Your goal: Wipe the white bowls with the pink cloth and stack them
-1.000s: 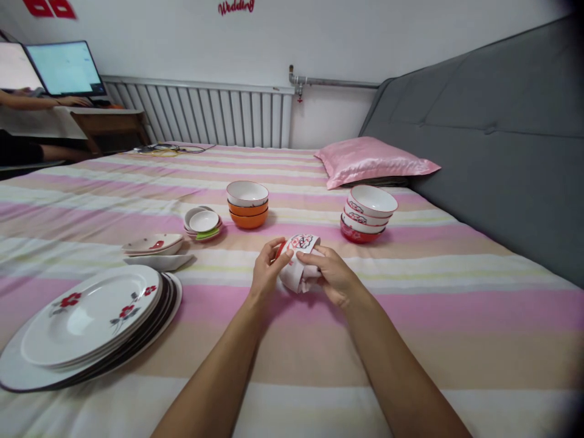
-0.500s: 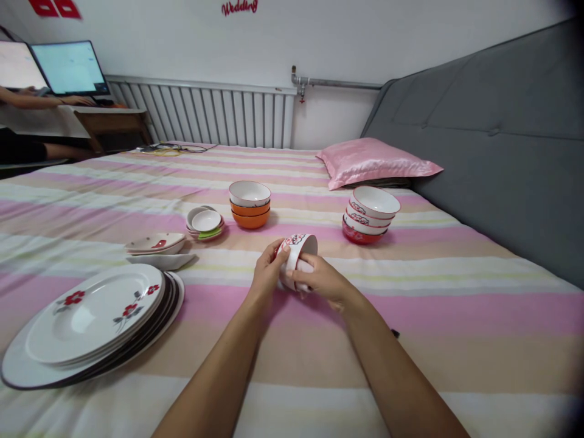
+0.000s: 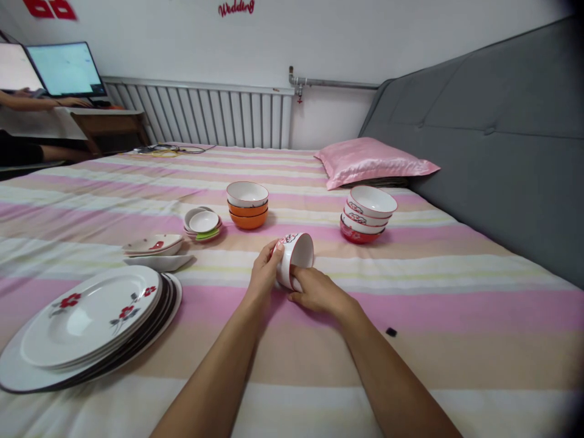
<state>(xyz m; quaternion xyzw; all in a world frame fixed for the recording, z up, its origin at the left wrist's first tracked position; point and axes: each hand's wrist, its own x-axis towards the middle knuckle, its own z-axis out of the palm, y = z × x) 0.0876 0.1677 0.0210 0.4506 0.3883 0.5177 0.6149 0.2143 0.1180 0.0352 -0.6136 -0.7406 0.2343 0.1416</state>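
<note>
A white bowl with a red rim and a red-and-black pattern (image 3: 302, 252) is tilted on its side above the striped sheet, its opening facing right. My left hand (image 3: 265, 267) grips it from the left, thumb on the patterned outside. My right hand (image 3: 317, 291) pinches its lower rim, with fingers inside the opening and the thumb below. Behind the bowl stands a stack of orange bowls with a white-lined top one (image 3: 247, 205). Farther right is a stack of white and red bowls (image 3: 368, 214).
Large plates (image 3: 91, 316) are piled at the left. Boat-shaped dishes (image 3: 157, 260) and small saucers (image 3: 203, 222) sit behind them. A small black object (image 3: 391, 332) lies right of my right forearm. A pink pillow (image 3: 376, 161) is at the back; a person's arm (image 3: 34, 103) shows far left.
The bowl has turned so more of its inside shows. My right hand has shifted from across its opening to the lower rim. The small black object is now fully visible.
</note>
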